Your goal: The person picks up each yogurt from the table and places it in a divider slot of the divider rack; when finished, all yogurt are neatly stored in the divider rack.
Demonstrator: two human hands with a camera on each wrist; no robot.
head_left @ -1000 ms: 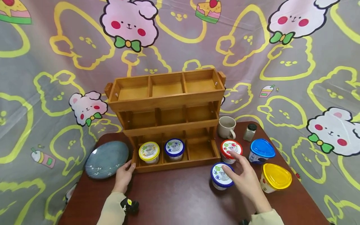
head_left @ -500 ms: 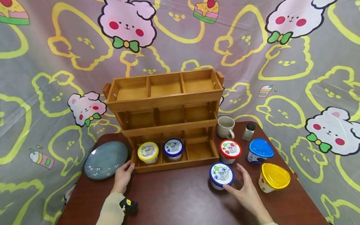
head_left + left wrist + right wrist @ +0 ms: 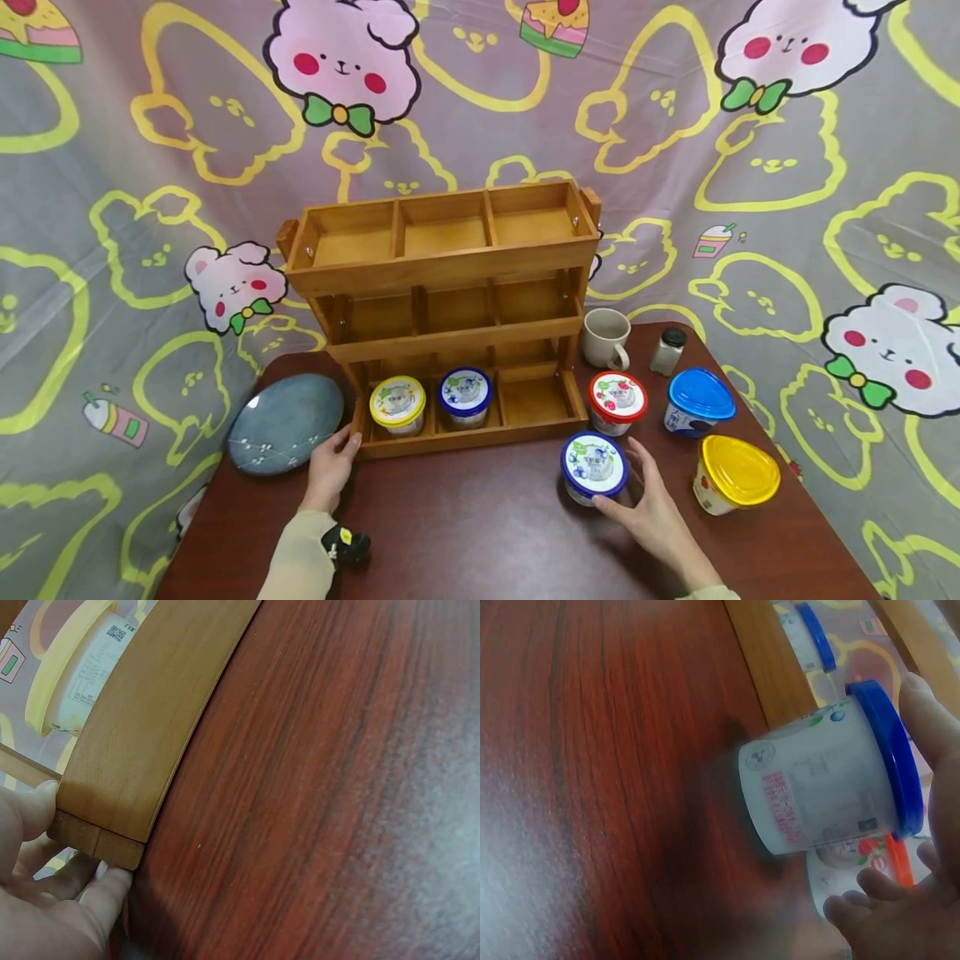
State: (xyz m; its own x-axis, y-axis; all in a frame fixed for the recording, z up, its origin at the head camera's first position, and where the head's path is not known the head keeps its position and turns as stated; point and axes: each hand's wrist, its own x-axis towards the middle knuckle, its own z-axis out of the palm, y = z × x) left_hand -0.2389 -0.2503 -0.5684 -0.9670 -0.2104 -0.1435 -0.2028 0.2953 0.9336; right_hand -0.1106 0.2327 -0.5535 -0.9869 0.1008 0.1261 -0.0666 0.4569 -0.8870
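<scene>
In the head view my left hand [image 3: 332,473] grips the lower left corner of a three-tier wooden rack [image 3: 450,265]; the left wrist view shows thumb and fingers on either side of that corner. My right hand [image 3: 651,510] is spread around a blue-lidded blueberry pudding cup [image 3: 594,467] standing on the table. Its thumb is at the near edge of the lid, with the fingers on the right side. From the right wrist, a gap shows between the fingertips [image 3: 840,909] and this cup. A yellow-lidded cup [image 3: 397,406] and another blue-lidded cup [image 3: 465,397] sit in the bottom tier.
Close behind the blueberry cup stands a red-lidded cup [image 3: 617,402]. Farther right are a blue-lidded tub [image 3: 700,402], a yellow-lidded tub [image 3: 735,472], a mug [image 3: 603,337] and a small black-capped jar [image 3: 667,352]. A grey-blue plate [image 3: 287,425] lies left of the rack.
My right hand has come down from above the blue-lidded cup to around its right and near sides. The left hand stays at the rack corner, and the cups have not moved.
</scene>
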